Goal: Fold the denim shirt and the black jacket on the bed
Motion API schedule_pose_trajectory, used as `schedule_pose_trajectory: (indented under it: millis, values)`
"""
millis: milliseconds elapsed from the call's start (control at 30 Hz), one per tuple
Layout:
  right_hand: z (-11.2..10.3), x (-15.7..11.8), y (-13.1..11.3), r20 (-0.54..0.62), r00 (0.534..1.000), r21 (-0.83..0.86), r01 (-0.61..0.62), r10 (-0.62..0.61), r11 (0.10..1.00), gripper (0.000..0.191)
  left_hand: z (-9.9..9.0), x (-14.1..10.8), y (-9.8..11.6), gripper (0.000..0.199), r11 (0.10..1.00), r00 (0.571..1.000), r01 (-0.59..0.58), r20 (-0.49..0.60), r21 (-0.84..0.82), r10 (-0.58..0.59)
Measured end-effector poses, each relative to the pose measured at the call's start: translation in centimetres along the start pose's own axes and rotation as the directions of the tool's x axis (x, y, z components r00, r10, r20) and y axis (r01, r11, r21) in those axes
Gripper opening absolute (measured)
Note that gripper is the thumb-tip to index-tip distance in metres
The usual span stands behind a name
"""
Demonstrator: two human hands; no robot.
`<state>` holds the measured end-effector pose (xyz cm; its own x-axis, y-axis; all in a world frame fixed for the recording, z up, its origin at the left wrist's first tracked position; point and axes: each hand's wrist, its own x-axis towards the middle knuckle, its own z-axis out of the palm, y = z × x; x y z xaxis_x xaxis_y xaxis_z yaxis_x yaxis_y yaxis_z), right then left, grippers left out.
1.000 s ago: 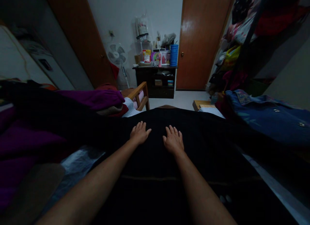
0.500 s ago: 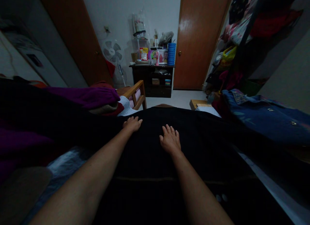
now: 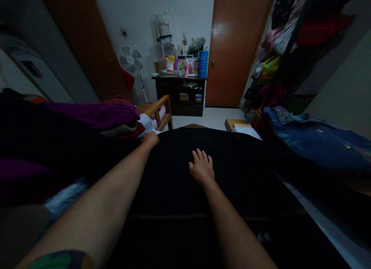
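Observation:
A large black garment [image 3: 174,176] lies spread out in front of me, with a thin brown seam line across it and two pale round spots at its lower right. My right hand [image 3: 202,166] rests flat on the middle of the cloth, fingers spread, holding nothing. At the upper left edge of the garment is my left hand [image 3: 150,139]; its fingers are bent down over the edge and hidden from view, so what they grip does not show.
Purple cloth [image 3: 95,114] is piled at the left, a blue denim garment [image 3: 321,139] at the right. Beyond are a wooden chair frame [image 3: 159,107], a dark cabinet [image 3: 179,95], a fan [image 3: 131,60], a wooden door [image 3: 234,49] and hanging bags.
My left hand has moved a little left and toward the garment's far edge, and its fingers have gone from spread to bent out of sight. My right hand stays flat on the cloth.

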<state>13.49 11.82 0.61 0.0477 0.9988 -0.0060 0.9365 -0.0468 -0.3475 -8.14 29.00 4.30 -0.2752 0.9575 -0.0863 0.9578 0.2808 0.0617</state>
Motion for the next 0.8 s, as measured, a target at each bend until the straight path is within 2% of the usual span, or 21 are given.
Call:
schedule_pose_trajectory:
  millis: [100,200,400,533,633,733,800]
  values:
    - [0.0,0.0,0.0,-0.002,1.000,0.008,0.003,-0.003,1.000,0.060,-0.3,0.3,-0.1,0.034,1.000,1.000,0.008,-0.015,-0.013,-0.008]
    - [0.0,0.0,-0.1,-0.007,1.000,0.010,0.003,-0.003,1.000,0.059,-0.1,0.0,-0.4,0.032,0.999,0.998,-0.037,-0.057,-0.027,0.036]
    - [0.2,0.0,0.0,-0.013,1.000,0.022,0.006,-0.005,1.000,0.059,2.3,-1.9,-0.9,0.036,0.993,0.977,-0.118,-0.179,-0.022,0.112]
    - [0.3,0.0,0.1,-0.026,1.000,0.024,0.012,-0.012,1.000,0.059,3.4,-4.3,-0.5,0.047,0.971,0.936,-0.236,-0.264,0.027,0.235]
    - [0.4,0.0,0.2,-0.026,1.000,0.024,0.014,-0.013,1.000,0.060,3.7,-6.8,0.5,0.058,0.968,0.946,-0.245,-0.205,0.057,0.252]
    - [0.3,0.0,0.2,-0.030,0.999,0.026,0.013,-0.012,1.000,0.060,3.9,-9.5,1.3,0.056,0.974,0.970,-0.199,-0.121,0.106,0.211]
    - [0.3,0.1,0.1,-0.023,1.000,0.026,0.013,-0.013,1.000,0.060,4.1,-11.0,1.2,0.062,0.979,0.982,-0.160,-0.080,0.127,0.171]
